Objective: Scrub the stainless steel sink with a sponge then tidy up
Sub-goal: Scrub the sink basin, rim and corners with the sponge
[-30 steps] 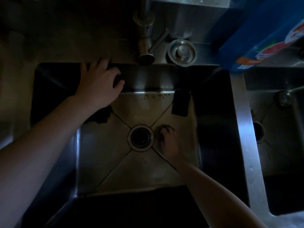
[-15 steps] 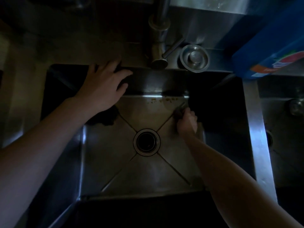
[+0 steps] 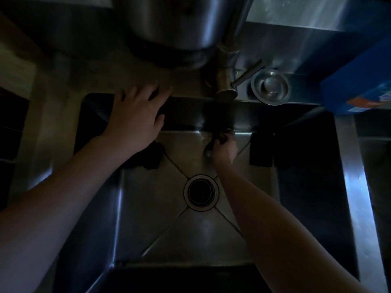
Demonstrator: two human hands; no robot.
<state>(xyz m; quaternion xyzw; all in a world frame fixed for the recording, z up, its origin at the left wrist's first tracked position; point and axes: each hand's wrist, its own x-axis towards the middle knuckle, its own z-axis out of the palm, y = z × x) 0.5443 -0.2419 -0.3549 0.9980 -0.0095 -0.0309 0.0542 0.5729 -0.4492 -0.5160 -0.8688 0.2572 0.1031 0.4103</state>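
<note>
The stainless steel sink [image 3: 148, 208] fills the dim view, with its round drain [image 3: 201, 192] in the middle. My right hand [image 3: 224, 149] is down at the back edge of the sink floor. Its fingers are curled round a dark scrubbing pad, probably the sponge [image 3: 221, 135], and press it where the floor meets the back wall; most of it is hidden under the fingers. My left hand [image 3: 135, 117] rests with spread fingers on the sink's back rim, holding nothing.
A dark rectangular object [image 3: 261, 149] leans at the back right of the basin, and a dark lump [image 3: 150, 157] lies under my left wrist. Behind the rim stand the faucet [image 3: 226, 81], a round metal stopper [image 3: 269, 86], a blue box [image 3: 359, 87] and a large pot [image 3: 175, 24].
My right hand has moved from beside the drain up to the back edge of the sink floor. My left hand has stayed on the back rim. The view has shifted closer.
</note>
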